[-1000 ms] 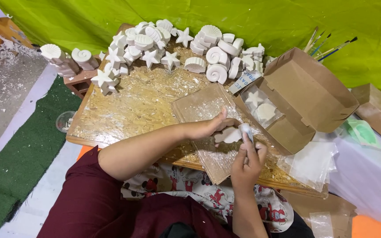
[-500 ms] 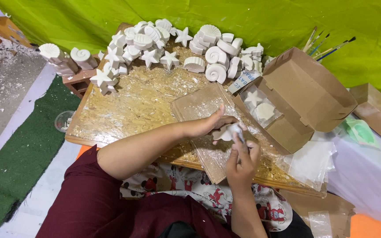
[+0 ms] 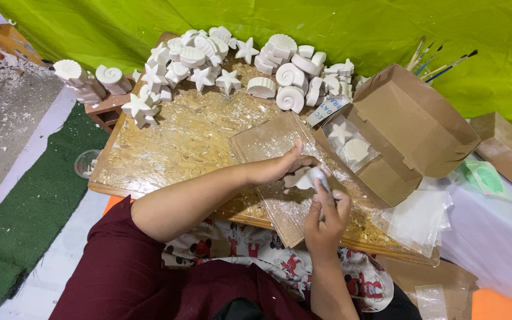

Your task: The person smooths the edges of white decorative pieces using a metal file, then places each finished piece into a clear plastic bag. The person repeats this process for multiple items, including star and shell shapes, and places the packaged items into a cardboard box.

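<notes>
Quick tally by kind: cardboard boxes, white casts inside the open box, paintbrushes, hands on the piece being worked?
Cardboard boxes: 2, the open box and a closed box
White casts in the open box: 2
Paintbrushes: about 5, tips overlap
Hands on the small white cast: 2, left hand, right hand
Total: about 11

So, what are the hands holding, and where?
Left hand grips a small white plaster piece by its edge; right hand holds a thin tool by its handle.

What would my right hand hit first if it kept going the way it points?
The right hand points up-frame, so it would probably meet the small white plaster piece that the left hand holds; depth is unclear.
</notes>
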